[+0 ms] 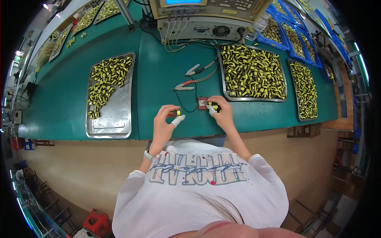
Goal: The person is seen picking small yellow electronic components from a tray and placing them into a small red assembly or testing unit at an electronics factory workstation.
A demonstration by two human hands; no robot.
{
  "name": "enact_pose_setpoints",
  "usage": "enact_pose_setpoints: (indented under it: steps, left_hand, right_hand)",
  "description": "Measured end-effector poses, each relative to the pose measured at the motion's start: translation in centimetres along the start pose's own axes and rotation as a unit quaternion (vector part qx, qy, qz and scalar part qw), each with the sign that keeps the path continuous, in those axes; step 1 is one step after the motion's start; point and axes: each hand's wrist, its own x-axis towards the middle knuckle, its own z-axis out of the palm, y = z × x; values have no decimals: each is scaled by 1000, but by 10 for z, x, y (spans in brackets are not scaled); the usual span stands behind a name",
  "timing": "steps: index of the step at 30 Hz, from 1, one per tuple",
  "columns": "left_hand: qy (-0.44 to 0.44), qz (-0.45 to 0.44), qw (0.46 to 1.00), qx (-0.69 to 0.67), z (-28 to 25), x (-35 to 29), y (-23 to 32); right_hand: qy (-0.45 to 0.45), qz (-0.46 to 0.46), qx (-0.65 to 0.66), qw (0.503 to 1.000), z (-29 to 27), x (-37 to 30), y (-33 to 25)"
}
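Observation:
Between the thumb and fingers of my left hand (163, 122) is a small yellow-and-black transformer (177, 113), held just above the green table. My right hand (221, 113) pinches another yellow-and-black transformer (214, 106) at the right side of a small reddish test fixture (203, 103) with metal contacts. Whether that part touches the contacts, I cannot tell. White covers sit on both thumbs. A metal tray (109, 129) partly filled with such transformers lies to the left. A fuller metal tray (254, 99) stands beyond my right hand.
Clip leads, one with a red grip (184, 85), lie beyond the fixture, wired to a bench instrument (206, 29) at the back. Blue bins (274, 43) of parts stand at the back right. Another loaded tray (307, 119) is at far right, and a red stool (96, 223) at lower left.

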Motion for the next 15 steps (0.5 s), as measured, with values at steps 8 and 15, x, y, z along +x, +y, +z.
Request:
enact_pose_setpoints:
  steps: [8, 15]
  left_hand:
    - [11, 27, 1000, 12, 3, 2, 10]
    - [-13, 63, 998, -22, 8, 7, 18]
  right_hand:
    - [-21, 85, 48, 995, 4, 4, -30]
    - [-190, 330, 580, 720, 29, 2, -53]
